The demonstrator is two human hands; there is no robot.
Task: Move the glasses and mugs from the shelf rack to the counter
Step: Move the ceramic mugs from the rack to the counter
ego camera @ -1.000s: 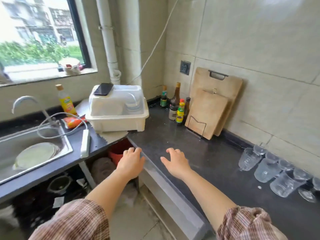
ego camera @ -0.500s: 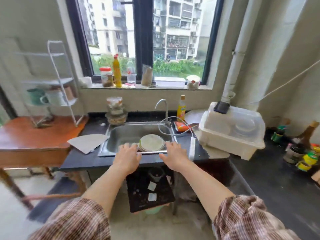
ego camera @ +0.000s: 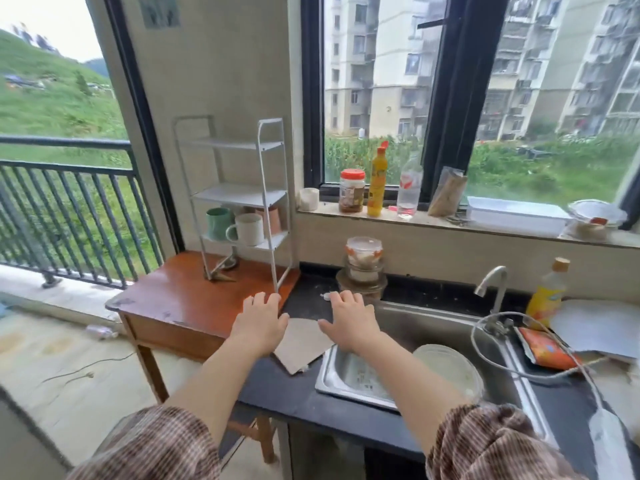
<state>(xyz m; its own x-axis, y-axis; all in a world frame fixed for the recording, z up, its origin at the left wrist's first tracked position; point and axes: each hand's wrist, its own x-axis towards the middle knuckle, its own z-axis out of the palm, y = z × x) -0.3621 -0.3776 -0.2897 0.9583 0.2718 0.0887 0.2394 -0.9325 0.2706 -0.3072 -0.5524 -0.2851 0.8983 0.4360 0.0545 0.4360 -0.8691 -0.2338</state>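
Still to move, three mugs [ego camera: 242,225] sit on the rack [ego camera: 239,195] (lowest shelf), up beyond the left hand [ego camera: 259,323]. Both it and the right hand [ego camera: 349,322] hang spread wide, holding nothing.

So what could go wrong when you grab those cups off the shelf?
The green mug, white mug and brownish cup crowd the lowest tier of the thin white rack, so pulling one out might knock another off. The rack looks light and stands near the edge of the wooden table, so a bump could tip it. Both the left hand and right hand are empty and open; carrying too many mugs at once could mean a drop.
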